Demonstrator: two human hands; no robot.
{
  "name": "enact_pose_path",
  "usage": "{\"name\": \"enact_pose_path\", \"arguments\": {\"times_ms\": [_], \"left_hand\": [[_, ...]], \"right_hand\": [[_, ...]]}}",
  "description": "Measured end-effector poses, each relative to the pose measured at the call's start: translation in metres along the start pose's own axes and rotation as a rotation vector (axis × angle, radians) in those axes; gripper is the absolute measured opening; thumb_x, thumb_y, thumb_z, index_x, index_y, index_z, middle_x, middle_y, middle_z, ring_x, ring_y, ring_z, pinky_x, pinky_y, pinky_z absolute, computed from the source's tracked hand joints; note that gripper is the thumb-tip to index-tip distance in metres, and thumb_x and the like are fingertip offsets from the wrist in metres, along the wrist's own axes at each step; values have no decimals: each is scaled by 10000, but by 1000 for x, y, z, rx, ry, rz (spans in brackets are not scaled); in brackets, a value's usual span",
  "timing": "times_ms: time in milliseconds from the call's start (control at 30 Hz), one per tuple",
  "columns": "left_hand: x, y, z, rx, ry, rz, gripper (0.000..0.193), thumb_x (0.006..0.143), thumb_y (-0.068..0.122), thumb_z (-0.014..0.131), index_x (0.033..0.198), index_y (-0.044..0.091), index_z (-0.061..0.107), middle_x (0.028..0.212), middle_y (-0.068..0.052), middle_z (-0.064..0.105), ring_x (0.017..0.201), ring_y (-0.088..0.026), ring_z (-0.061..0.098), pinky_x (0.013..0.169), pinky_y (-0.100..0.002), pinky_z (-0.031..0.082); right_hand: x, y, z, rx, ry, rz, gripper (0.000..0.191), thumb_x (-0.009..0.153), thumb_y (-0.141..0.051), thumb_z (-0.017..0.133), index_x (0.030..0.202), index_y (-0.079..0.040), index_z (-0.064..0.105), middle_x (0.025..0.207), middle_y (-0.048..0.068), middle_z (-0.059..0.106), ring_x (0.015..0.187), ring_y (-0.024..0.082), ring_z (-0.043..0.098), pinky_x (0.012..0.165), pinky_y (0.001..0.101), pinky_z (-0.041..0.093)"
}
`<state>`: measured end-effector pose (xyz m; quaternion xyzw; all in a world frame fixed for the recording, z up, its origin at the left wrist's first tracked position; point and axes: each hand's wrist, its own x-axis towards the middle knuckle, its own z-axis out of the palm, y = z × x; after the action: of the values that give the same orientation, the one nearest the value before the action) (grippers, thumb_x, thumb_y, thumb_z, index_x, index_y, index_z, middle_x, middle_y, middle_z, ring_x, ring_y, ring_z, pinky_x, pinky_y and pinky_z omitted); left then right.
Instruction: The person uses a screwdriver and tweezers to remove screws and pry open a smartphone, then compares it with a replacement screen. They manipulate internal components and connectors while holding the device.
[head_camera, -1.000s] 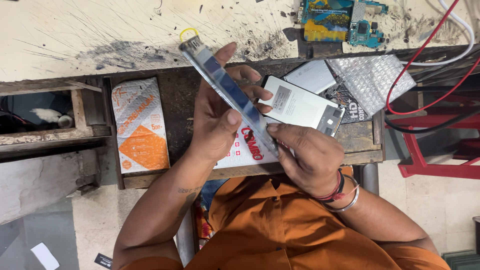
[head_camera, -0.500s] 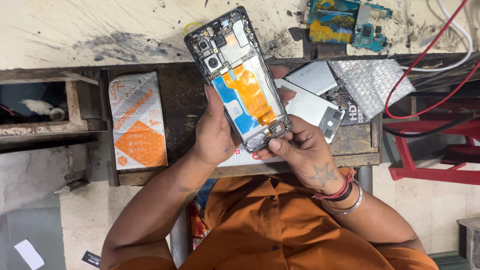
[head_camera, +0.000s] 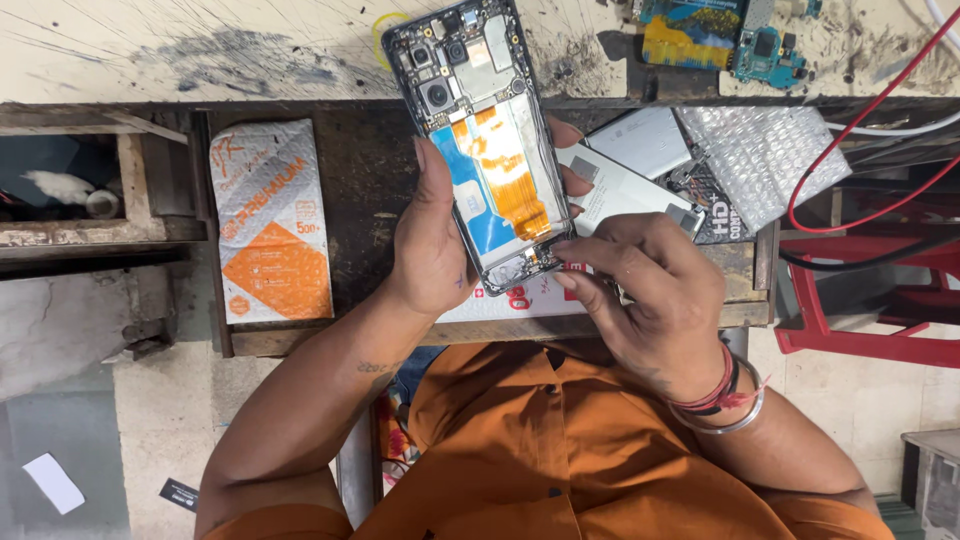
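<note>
Opened phone (head_camera: 487, 150), back cover off: gripped along its edges by left hand (head_camera: 432, 250). Right hand (head_camera: 650, 300) pinches its lower end, at 5 o'clock. White-and-orange packet (head_camera: 270, 220) lies at 9 o'clock on the wooden tray (head_camera: 370, 170).

Orange shirt (head_camera: 560, 450), buttoned down the front with dark buttons, sleeves short; both forearms bare below them. Right wrist: red thread band (head_camera: 712, 385) with a loose pink-red tail, a dark band beside it, then a thin silver bangle (head_camera: 735, 420) nearest the shirt. Left forearm (head_camera: 340, 385): small dark tattoo marking, partway between wrist and shirt. Hands bare.
</note>
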<state>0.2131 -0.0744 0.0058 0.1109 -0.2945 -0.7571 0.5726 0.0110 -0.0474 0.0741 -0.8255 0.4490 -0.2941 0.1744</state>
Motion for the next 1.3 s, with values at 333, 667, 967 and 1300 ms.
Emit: {"name": "enact_pose_path", "arguments": {"times_ms": [333, 667, 967, 1300], "left_hand": [[2, 0, -1, -72, 28, -28, 813, 1110, 681, 292, 1523, -10, 403, 1348, -189, 539, 1182, -280, 661, 980, -422, 599], [-1, -2, -4, 51, 41, 6, 813, 1120, 700, 289, 1445, -26, 460, 1261, -156, 553, 1100, -216, 627, 994, -384, 582], [-2, -3, -6, 68, 32, 35, 772, 1122, 682, 267, 1457, 8, 438, 1290, -136, 527, 1104, -205, 596, 990, -376, 581], [-1, -4, -7, 54, 68, 27, 773, 1106, 682, 279, 1453, 10, 440, 1302, -138, 528, 1104, -200, 603, 993, -382, 587]], "right_hand": [[12, -9, -7, -16, -91, -21, 290, 851, -136, 865, 1109, -95, 739, 994, 79, 664, 872, 240, 698, 712, 358, 550], [16, -22, -10, -34, -133, -123, 305, 814, -165, 874, 1083, -124, 736, 1044, 64, 673, 888, 244, 708, 726, 365, 563], [32, -26, 3, -64, -189, -234, 364, 796, -163, 865, 1124, -107, 717, 1131, 38, 697, 908, 237, 696, 747, 376, 563], [26, -23, 10, -130, -113, -292, 344, 810, -146, 869, 1128, -91, 752, 1094, 41, 725, 811, 206, 670, 678, 351, 532]]}}
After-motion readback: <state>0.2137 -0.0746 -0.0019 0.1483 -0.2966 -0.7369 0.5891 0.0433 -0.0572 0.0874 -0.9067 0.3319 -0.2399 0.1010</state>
